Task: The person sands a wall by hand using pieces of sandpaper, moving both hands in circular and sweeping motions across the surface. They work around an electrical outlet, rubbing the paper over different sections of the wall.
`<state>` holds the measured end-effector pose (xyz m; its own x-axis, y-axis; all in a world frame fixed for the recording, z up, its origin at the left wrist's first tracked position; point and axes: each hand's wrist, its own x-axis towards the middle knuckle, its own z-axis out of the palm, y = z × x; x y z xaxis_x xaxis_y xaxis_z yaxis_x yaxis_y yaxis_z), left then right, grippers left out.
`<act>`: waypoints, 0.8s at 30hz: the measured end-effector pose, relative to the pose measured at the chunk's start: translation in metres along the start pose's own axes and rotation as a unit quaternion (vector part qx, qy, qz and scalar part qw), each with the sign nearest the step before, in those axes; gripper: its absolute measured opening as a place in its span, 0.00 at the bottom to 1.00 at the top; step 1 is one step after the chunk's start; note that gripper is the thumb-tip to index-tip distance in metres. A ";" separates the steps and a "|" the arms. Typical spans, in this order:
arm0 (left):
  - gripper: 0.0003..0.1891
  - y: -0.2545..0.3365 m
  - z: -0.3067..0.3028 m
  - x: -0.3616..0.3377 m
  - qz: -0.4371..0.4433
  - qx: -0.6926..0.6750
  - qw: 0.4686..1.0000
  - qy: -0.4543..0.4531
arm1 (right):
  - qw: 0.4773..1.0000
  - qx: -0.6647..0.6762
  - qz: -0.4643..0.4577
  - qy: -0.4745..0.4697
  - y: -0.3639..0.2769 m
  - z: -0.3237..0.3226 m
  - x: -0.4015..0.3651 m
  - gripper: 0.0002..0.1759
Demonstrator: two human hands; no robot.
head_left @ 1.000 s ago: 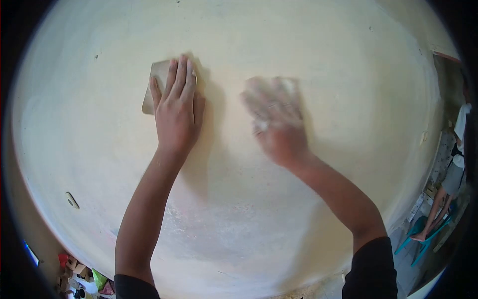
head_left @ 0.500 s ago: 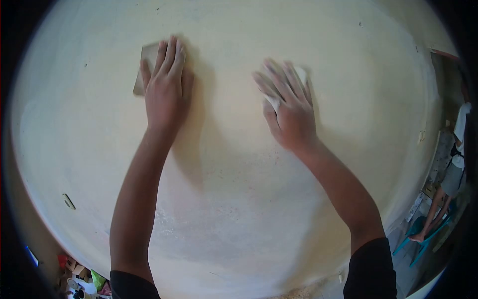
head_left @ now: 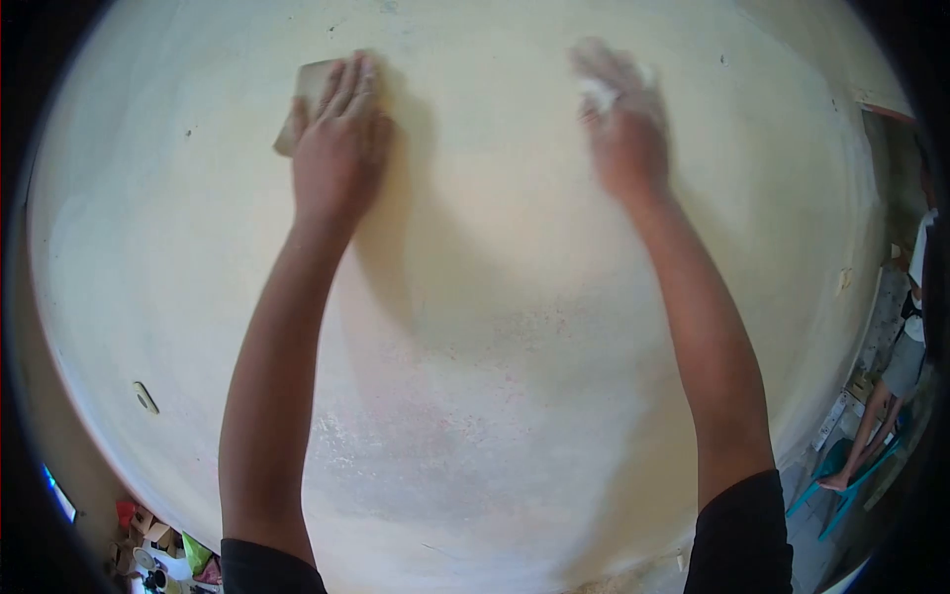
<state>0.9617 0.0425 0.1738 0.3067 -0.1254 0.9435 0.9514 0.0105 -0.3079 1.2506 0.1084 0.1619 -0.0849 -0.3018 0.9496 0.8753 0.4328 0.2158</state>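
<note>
Flat against the pale, patchy wall [head_left: 485, 188], my left hand [head_left: 341, 163] presses a brown sheet that looks like sandpaper [head_left: 310, 87]. Its fingers lie together over the sheet's right side, and the left part of the sheet sticks out. Higher up on the right, my right hand [head_left: 631, 144] is smeared by motion. A white piece of cloth or folded paper [head_left: 600, 95] shows between its thumb and fingers and at the hand's right edge. The palm side of both hands is hidden.
A wall socket [head_left: 146, 398] sits low on the left, a switch [head_left: 844, 280] on the right. Boxes and bags [head_left: 163, 540] lie at bottom left. A person's legs [head_left: 871, 426] and a teal chair [head_left: 836, 470] are beyond the wall's right edge.
My right hand has moved up and to the right along the wall with the white piece. My left hand and the sandpaper have shifted slightly up and right in view; the view itself moved a little.
</note>
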 end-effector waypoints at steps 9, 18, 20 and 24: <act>0.24 -0.099 -0.033 -0.056 -0.074 0.025 0.997 0.003 | 0.997 0.005 -0.052 -0.052 -0.027 -0.004 -0.022 0.28; 0.25 -0.152 -0.048 -0.081 -0.105 0.049 0.993 -0.012 | 0.996 -0.045 0.076 0.032 -0.016 0.015 -0.017 0.28; 0.25 -0.159 -0.051 -0.082 -0.108 0.044 0.993 -0.019 | 1.000 -0.009 0.019 -0.009 -0.041 0.006 -0.018 0.28; 0.26 -0.180 -0.056 -0.086 -0.118 0.041 0.992 -0.018 | 0.998 0.026 0.043 0.048 0.012 0.014 -0.005 0.23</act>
<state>0.7620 -0.0042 0.1413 0.0744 -0.0994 0.9923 0.9955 0.0657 -0.0681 1.2543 0.1270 0.1628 0.0384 -0.3406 0.9394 0.8510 0.5038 0.1479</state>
